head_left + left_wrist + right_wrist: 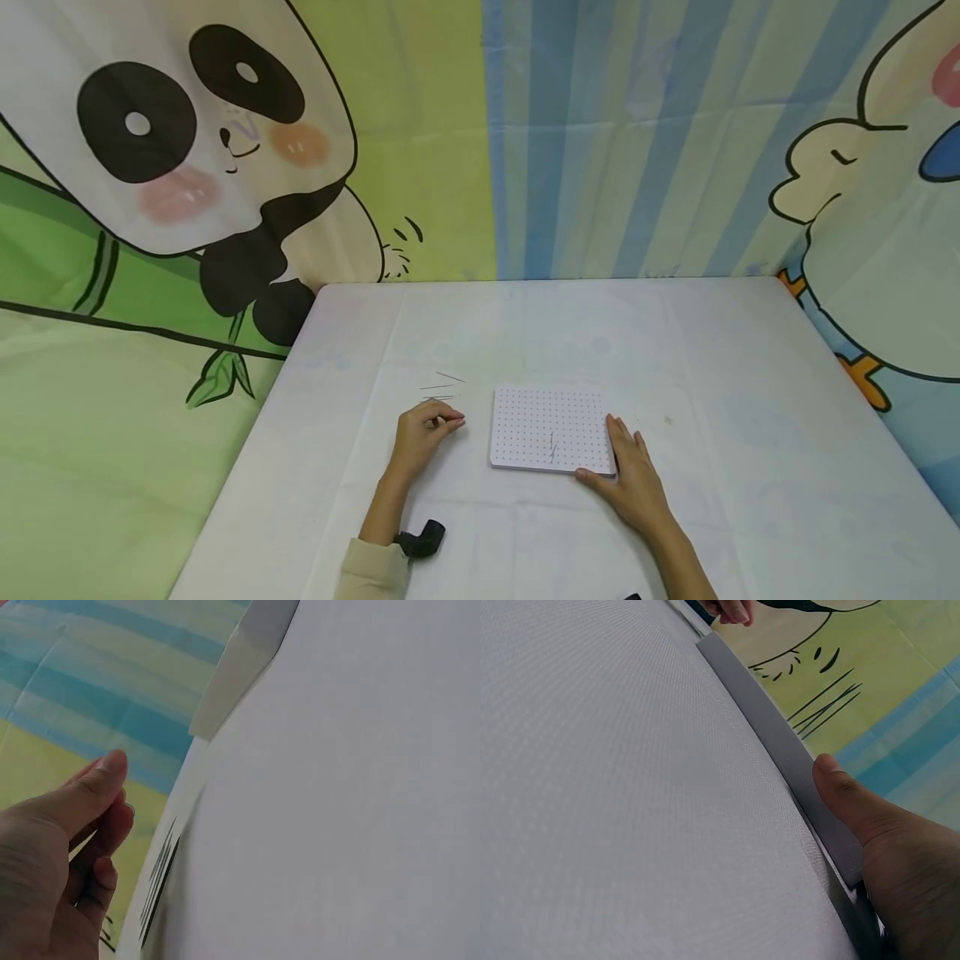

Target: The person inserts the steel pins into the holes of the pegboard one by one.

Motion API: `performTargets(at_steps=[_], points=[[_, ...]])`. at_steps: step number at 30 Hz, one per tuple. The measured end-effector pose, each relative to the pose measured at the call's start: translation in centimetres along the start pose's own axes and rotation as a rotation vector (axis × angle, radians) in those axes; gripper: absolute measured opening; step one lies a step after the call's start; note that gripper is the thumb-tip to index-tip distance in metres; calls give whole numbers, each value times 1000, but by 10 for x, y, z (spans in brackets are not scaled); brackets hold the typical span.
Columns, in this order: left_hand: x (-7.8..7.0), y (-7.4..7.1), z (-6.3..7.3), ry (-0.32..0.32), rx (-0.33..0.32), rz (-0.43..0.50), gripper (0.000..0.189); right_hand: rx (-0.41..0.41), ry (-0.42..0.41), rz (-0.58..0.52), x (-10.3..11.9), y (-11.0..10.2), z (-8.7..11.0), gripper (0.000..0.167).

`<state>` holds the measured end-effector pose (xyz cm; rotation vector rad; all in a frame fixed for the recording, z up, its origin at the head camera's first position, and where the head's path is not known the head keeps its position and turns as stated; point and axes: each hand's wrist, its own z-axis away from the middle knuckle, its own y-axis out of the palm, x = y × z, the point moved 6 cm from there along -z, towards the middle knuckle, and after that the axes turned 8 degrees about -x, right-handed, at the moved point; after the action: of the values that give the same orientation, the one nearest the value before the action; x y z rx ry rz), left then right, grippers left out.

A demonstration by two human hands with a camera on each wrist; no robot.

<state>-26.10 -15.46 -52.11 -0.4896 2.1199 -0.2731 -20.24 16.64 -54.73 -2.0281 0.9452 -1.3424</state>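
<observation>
A white perforated board (551, 429) lies on the table, with a few thin black needle-like sticks (825, 705) standing up from its holes. My right hand (633, 479) steadies its near right corner, the thumb against the front edge and the extended fingers along the right side. To the left of the board, my left hand (427, 433) hovers low with thumb and forefinger brought together. Whether a thin stick is between those fingertips does not show in the left wrist view (82, 825). Just beyond this hand lie several loose black sticks (438, 387).
A white cloth covers the table (750, 358). Behind it hangs a printed curtain (420, 125) with a panda and stripes. A black wrist device (422, 540) sticks out beside the left wrist, close to the tabletop.
</observation>
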Motion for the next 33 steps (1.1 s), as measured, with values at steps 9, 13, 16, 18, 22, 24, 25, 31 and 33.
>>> performTargets(at_steps=[9,13,16,18,22,24,25,31,33], points=[[24,-20,4,9,22,-40,8,4,11,-1,0,-2,0,102],[29,-19,5,-27,39,-83,8,6,10,-6,1,-1,0,102],[33,-18,6,-62,50,-122,8,10,7,-7,1,0,0,102],[34,-18,6,-80,60,-140,8,9,5,-7,0,0,0,102],[36,-18,6,-93,72,-161,7,5,2,-2,-1,1,0,103],[36,-18,6,-93,76,-165,7,6,-1,2,-1,1,0,103],[36,-18,6,-92,79,-166,7,7,-2,3,-1,1,-1,103],[36,-18,6,-85,93,-174,8,16,7,1,-2,3,0,104],[37,-18,7,-85,96,-178,8,17,8,2,-1,3,0,104]])
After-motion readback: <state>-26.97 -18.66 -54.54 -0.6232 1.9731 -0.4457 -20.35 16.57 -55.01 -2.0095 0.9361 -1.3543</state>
